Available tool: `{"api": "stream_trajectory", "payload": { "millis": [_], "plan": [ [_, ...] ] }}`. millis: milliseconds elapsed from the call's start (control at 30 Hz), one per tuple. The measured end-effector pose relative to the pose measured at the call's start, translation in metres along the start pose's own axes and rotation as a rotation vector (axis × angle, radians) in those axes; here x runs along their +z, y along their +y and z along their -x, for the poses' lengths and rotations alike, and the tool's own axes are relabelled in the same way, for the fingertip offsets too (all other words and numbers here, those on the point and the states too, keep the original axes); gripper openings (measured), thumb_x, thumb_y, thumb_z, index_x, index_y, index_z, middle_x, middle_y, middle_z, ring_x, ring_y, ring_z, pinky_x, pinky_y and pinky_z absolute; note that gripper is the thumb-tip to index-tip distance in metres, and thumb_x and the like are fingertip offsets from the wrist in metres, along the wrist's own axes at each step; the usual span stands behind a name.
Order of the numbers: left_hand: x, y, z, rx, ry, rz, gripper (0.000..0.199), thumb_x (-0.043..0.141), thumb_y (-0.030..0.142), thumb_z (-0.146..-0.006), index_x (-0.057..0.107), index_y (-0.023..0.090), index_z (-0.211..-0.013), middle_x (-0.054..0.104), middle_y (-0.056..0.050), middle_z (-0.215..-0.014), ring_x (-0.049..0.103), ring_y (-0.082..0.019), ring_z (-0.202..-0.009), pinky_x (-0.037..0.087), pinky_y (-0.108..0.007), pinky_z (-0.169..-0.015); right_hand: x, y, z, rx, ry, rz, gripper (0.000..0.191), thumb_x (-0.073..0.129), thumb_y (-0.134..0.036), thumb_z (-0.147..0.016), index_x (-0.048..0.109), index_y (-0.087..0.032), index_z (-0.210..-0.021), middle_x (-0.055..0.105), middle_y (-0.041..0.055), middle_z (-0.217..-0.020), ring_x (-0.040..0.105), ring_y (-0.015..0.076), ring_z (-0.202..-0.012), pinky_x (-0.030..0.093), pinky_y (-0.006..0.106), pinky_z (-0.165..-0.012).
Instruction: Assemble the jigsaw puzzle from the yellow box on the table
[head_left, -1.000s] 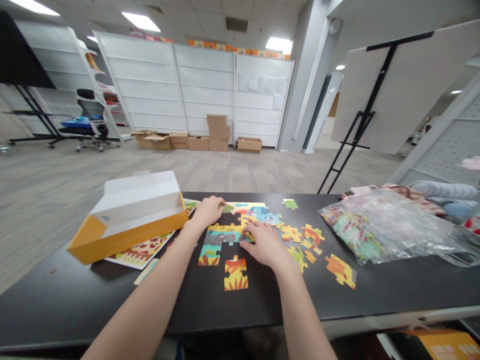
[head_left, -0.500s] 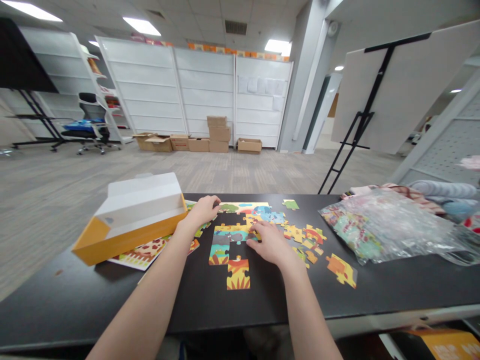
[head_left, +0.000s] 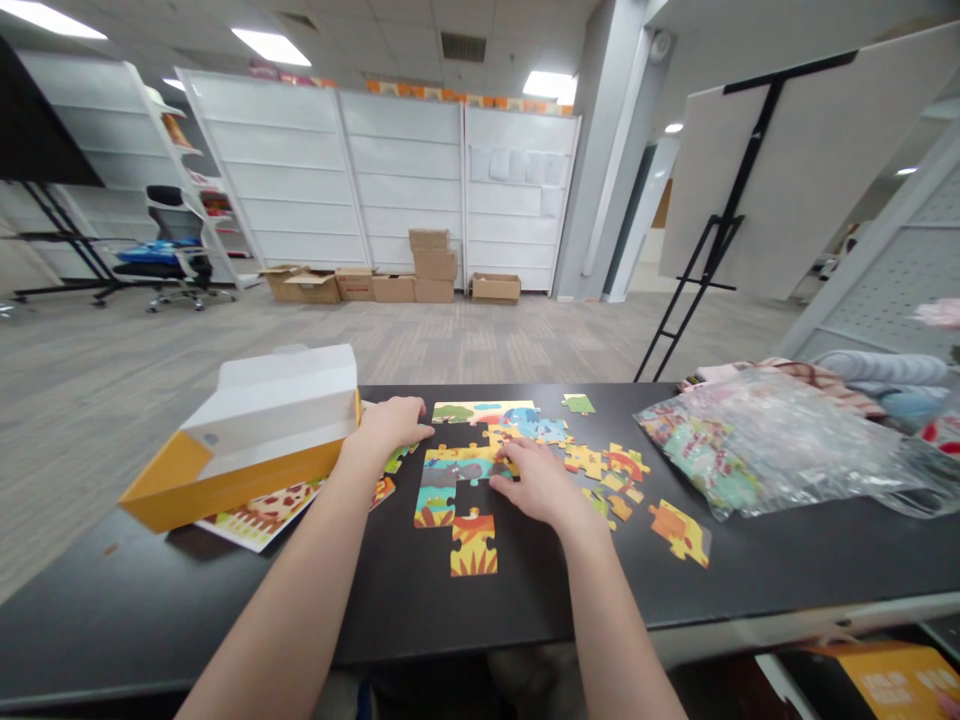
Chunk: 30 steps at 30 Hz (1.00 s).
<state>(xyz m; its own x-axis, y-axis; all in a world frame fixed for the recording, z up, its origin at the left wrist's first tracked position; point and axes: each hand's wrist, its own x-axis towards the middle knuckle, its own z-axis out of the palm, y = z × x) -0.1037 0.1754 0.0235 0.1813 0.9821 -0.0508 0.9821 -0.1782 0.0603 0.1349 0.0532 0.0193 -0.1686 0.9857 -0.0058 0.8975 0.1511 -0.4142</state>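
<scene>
Lightly curled, the right hand [head_left: 538,484] sits on the half-built jigsaw puzzle [head_left: 457,470], its fingers [head_left: 506,462] a little spread, their tips down on a yellow-and-blue piece [head_left: 480,465]. Whether they pinch that piece or only press it, I cannot tell from this view. A piece like that probably seats best under straight downward fingertip pressure, since sliding it would tend to shift its neighbours. Left of those fingers, the left hand [head_left: 386,425] lies flat, its fingers [head_left: 416,430] pressed together and apparently holding nothing, their tips just beside the picture strip [head_left: 484,412] along the puzzle's far edge. Below the right fingertips lies an orange-and-yellow piece [head_left: 473,545]; to their right are scattered pieces [head_left: 592,462], a separate orange piece [head_left: 679,532] and a clear plastic bag [head_left: 750,445] of printed pieces. Left of the left hand stands an open orange-and-white box [head_left: 240,440], partly over a printed picture sheet [head_left: 259,517]. Farther off, across the carpet, cardboard cartons [head_left: 390,288] sit before white shelving panels [head_left: 390,170].
</scene>
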Motion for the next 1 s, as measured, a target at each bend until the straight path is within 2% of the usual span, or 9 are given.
{"api": "stream_trajectory", "payload": {
  "millis": [133, 400, 567, 700, 867, 1000],
  "plan": [
    [-0.004, 0.001, 0.001, 0.011, -0.032, 0.001, 0.046, 0.073, 0.037, -0.070, 0.069, 0.022, -0.113, 0.072, -0.014, -0.120, 0.068, -0.032, -0.109, 0.052, -0.038, -0.092, 0.002, 0.001, -0.001, -0.005, -0.001, 0.003, 0.033, 0.066, -0.035, -0.089, 0.066, -0.020, -0.118, 0.060, 0.0127, -0.136, 0.050, 0.0311, -0.131, 0.039, 0.044, -0.106],
    [-0.006, 0.000, 0.000, 0.037, -0.035, 0.121, 0.058, 0.075, 0.032, -0.062, 0.067, 0.018, -0.117, 0.072, -0.015, -0.118, 0.069, -0.032, -0.107, 0.053, -0.035, -0.088, 0.001, 0.001, -0.001, -0.005, -0.002, 0.009, 0.029, 0.065, -0.035, -0.089, 0.067, -0.019, -0.113, 0.061, 0.0129, -0.134, 0.052, 0.0319, -0.127, 0.040, 0.045, -0.104],
    [-0.015, -0.001, 0.004, 0.094, -0.008, 0.271, 0.062, 0.073, 0.036, -0.064, 0.063, 0.017, -0.122, 0.073, -0.011, -0.114, 0.071, -0.027, -0.098, 0.055, -0.032, -0.084, 0.002, 0.002, -0.001, -0.016, 0.000, 0.010, 0.030, 0.065, -0.034, -0.089, 0.067, -0.019, -0.115, 0.061, 0.0130, -0.134, 0.053, 0.0318, -0.126, 0.040, 0.044, -0.104],
    [-0.022, 0.005, 0.008, 0.136, 0.029, 0.399, 0.058, 0.073, 0.037, -0.067, 0.063, 0.015, -0.120, 0.072, -0.011, -0.114, 0.070, -0.023, -0.100, 0.055, -0.029, -0.086, 0.006, 0.008, -0.005, -0.028, 0.041, -0.021, 0.026, 0.066, -0.035, -0.088, 0.069, -0.020, -0.109, 0.065, 0.0126, -0.126, 0.058, 0.0306, -0.120, 0.043, 0.042, -0.100],
    [-0.028, 0.027, 0.019, 0.264, 0.105, 0.775, 0.062, 0.081, 0.040, -0.059, 0.064, 0.015, -0.114, 0.072, -0.012, -0.107, 0.069, -0.025, -0.096, 0.057, -0.037, -0.086, 0.004, 0.010, -0.014, -0.066, 0.165, -0.232, 0.025, 0.065, -0.034, -0.088, 0.068, -0.020, -0.108, 0.069, 0.0118, -0.117, 0.065, 0.0268, -0.109, 0.047, 0.041, -0.096],
    [-0.037, 0.052, 0.039, 0.338, 0.073, 0.929, 0.055, 0.081, 0.043, -0.063, 0.066, 0.016, -0.108, 0.072, -0.011, -0.108, 0.070, -0.023, -0.096, 0.057, -0.035, -0.083, -0.001, 0.000, -0.019, -0.161, 0.142, -0.571, 0.036, 0.073, -0.040, -0.081, 0.066, -0.020, -0.110, 0.070, 0.0083, -0.112, 0.068, 0.0209, -0.089, 0.054, 0.035, -0.080]
  ]
}}
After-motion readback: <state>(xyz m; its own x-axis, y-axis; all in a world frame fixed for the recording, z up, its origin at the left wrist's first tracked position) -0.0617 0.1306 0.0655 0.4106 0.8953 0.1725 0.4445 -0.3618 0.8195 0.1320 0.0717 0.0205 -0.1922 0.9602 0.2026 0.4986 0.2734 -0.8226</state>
